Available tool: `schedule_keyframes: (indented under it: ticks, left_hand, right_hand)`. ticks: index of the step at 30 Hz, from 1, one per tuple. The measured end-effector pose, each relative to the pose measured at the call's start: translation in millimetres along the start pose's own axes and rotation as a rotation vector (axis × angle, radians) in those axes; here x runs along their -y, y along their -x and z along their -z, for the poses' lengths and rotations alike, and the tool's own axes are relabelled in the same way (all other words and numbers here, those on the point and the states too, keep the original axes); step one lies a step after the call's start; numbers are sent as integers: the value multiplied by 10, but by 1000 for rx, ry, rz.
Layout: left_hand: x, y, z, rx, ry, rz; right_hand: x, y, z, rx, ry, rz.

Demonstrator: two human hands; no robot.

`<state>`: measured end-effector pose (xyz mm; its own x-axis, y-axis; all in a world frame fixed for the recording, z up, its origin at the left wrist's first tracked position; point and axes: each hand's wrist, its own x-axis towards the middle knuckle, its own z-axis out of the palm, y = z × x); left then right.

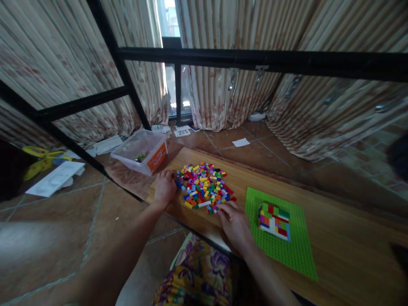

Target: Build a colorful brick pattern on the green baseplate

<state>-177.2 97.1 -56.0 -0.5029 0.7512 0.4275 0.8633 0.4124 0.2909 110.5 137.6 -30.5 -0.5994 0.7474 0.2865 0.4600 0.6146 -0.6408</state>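
A heap of small, many-coloured toy bricks lies on the wooden table. My left hand rests at the heap's left edge, loosely curved, with its fingertips against the blue bricks there; no held brick shows. At the near right edge of the heap is my right hand, its fingers drawn together at the bricks. What lies between those fingertips is too small to make out. To the right of this hand, a green baseplate carries a low rectangular build of red, white, green, orange and blue bricks.
A clear plastic tub with an orange label and a few pieces inside stands beyond the table's left end. The wooden tabletop stretches to the right. A black metal frame crosses before striped curtains. Papers lie on the tiled floor.
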Motion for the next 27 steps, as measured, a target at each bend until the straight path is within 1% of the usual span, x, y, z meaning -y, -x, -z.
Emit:
schedule_keyframes:
  ticks: [3,7,9,12,17,21,25,27]
  left_hand:
    - [-11,4,1,0,3,13]
    - [-25,2,15,13,-2,17]
    - [-26,0,17,21,-15,14]
    - [-24,-1,11,15,-26,8]
    - [-26,0,7,10,-20,13]
    - [-30,1,11,22,-20,22]
    - [-17,5,6,22,-5,35]
    - [-8,7,3,27,25,24]
  right_hand:
    - [94,-72,-107,16,93,66]
    - [144,-109,-156,15,161,72]
    - [95,-62,-158,1,168,67]
    - [-44,49,-141,-35,155,71]
    - [-234,149,-55,-126,116,63]
    - [-273,147,17,-183,70,12]
    - [-286,142,48,-265,69,-48]
    - [-295,139,59,-284,68,-63]
